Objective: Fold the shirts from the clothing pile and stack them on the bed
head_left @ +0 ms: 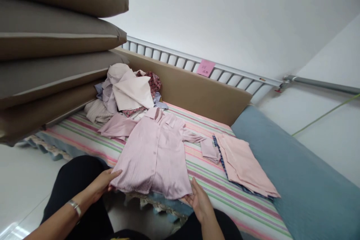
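Note:
A pink striped button-up shirt (153,153) lies spread front side up on the bed, its collar pointing away from me and its sleeves out to both sides. My left hand (102,184) is closed on the lower left corner of the hem, thumb on top. At the lower right corner, my right hand (199,199) has its fingertips at the hem and its thumb raised beside the edge; its grip looks loose. The hem hangs slightly over the bed's front edge.
A heap of crumpled clothes (132,92) lies behind the shirt's left sleeve. Folded peach cloth (244,161) rests on dark checked fabric to the right. Stacked grey-brown cushions (56,45) rise at left. A brown board (194,86) and white radiator (168,58) line the back.

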Demonstrator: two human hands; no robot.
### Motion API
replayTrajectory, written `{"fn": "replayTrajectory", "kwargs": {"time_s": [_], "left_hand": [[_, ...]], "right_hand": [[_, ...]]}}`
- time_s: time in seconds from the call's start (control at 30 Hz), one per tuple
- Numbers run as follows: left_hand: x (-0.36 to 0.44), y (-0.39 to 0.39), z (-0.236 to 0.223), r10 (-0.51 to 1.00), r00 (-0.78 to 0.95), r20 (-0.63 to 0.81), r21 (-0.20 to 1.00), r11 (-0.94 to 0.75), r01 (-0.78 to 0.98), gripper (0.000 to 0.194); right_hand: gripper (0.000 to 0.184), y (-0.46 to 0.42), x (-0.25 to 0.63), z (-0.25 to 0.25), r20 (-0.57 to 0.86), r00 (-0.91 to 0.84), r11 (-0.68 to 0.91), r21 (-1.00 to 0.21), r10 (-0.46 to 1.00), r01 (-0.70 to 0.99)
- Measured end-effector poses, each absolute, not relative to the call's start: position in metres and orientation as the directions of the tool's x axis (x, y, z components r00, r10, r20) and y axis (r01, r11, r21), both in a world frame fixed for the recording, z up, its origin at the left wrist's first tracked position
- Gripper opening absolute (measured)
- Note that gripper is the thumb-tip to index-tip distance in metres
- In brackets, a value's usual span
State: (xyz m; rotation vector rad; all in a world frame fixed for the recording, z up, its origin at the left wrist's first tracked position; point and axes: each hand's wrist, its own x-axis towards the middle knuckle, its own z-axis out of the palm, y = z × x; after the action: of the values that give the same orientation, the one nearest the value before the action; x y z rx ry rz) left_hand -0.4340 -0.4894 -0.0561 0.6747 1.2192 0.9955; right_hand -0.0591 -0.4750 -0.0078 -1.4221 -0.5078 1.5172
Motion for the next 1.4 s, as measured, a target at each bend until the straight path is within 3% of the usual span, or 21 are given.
{"fn": "replayTrajectory", "kwargs": {"time_s": [0.23,0.43,0.57,0.63,0.73,0.83,1.0,1.1,1.23,1.33,1.4], "left_hand": [[-0.431,-0.492,-0.052,0.889,0.040,-0.457,0.869,0.455,-0.192,0.047],[-0.425,-0.504,-0.041,0.864,0.203,-0.460,0.840,0.498,-0.215,0.042],[-0.422,-0.505,-0.044,0.861,0.164,-0.481,0.876,0.473,0.092,0.034],[-0.431,-0.493,-0.042,0.912,0.017,-0.409,0.871,0.385,0.304,0.027],[-0.460,-0.457,-0.028,0.963,-0.237,-0.128,0.844,0.231,0.483,0.017],[-0.493,-0.417,-0.007,0.910,-0.409,0.063,0.800,0.199,0.566,0.028],[-0.525,-0.368,0.016,0.823,-0.526,0.214,0.675,0.265,0.689,0.054],[-0.540,-0.347,0.018,0.774,-0.614,0.154,0.618,0.409,0.671,0.059],[-0.559,-0.320,0.011,0.757,-0.653,0.022,0.548,0.537,0.641,0.048],[-0.563,-0.305,0.006,0.800,-0.600,0.010,0.510,0.512,0.691,0.033],[-0.562,-0.298,0.008,0.820,-0.573,-0.004,0.552,0.479,0.682,0.027]], "right_hand": [[0.057,-0.473,-0.049,-0.012,-0.415,0.289,-0.360,-0.905,0.863,-0.227],[0.061,-0.479,-0.024,-0.005,-0.364,0.321,-0.345,-0.931,0.874,-0.118],[0.056,-0.478,-0.007,-0.024,-0.368,0.339,-0.379,-0.925,0.866,-0.034],[0.047,-0.473,0.002,-0.027,-0.327,0.342,-0.385,-0.916,0.881,0.114],[0.036,-0.464,0.000,-0.016,-0.106,0.390,-0.288,-0.848,0.915,0.445],[0.034,-0.457,-0.037,0.004,0.111,0.306,-0.107,-0.782,0.945,0.614],[0.038,-0.441,-0.144,0.026,0.138,0.005,0.111,-0.819,0.990,0.563],[0.036,-0.419,-0.185,0.030,0.156,-0.099,0.185,-0.825,0.983,0.533],[0.033,-0.370,-0.201,0.033,0.181,-0.106,0.209,-0.831,0.978,0.515],[0.033,-0.323,-0.206,0.037,0.107,-0.073,0.130,-0.834,0.992,0.537],[0.035,-0.293,-0.215,0.037,0.078,-0.057,0.097,-0.814,0.995,0.573]]}}
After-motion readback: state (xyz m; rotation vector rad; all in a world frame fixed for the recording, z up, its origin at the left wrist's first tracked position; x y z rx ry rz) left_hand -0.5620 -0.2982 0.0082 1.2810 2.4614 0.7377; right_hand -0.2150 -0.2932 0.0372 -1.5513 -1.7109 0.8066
